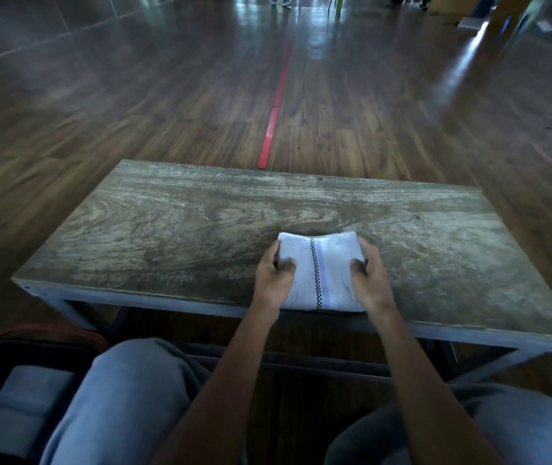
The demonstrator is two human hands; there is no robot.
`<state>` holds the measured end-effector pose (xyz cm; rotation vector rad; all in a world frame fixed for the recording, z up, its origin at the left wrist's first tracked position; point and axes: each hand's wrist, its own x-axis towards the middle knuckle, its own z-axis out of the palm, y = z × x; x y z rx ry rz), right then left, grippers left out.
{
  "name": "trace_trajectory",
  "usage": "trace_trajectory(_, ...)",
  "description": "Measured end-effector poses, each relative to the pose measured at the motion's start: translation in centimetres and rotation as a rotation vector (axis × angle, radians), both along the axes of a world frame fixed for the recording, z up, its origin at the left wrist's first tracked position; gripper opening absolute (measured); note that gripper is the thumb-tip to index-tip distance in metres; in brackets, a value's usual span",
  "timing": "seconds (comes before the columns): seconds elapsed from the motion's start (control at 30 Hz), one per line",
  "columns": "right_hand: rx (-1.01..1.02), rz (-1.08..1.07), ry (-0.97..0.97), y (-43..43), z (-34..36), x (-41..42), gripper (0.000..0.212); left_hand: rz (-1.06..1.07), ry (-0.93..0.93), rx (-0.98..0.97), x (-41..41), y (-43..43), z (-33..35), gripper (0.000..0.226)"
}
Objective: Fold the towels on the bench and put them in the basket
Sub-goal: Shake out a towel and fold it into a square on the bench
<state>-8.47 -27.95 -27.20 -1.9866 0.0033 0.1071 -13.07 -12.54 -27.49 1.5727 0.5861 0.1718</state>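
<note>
A folded white towel [318,263] with a black checkered stripe lay at the bench's [167,229] near edge, right of its middle. The left hand [272,280] and right hand [370,280] each gripped one side, thumbs on top. Below the bench's near left corner sat a dark basket [16,347] holding another folded towel [22,404].

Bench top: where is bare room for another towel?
The weathered wooden bench is bare from its left end to the folded white striped towel, behind the towel to the far edge, and right of it. Only the near middle is crowded: left hand and right hand grip the towel.
</note>
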Motion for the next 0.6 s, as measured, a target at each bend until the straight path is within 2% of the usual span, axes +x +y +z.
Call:
trace_trajectory(0.17,0.06,-0.069,0.092,-1.8,0.9,-3.1,0.033,-0.065,0.0,-0.01,-2.7,-0.9,0.7,0.053)
trace_trajectory(0.3,0.097,-0.04,0.084,-1.3,3.6,-6.3,0.035,-0.052,-0.062,0.021,-5.3,-0.2,2.1,0.053)
trace_trajectory(0.6,0.142,0.237,-0.026,6.4,10.5,-10.2,0.034,0.167,-0.217,0.168,-12.4,7.2,7.8,0.05)
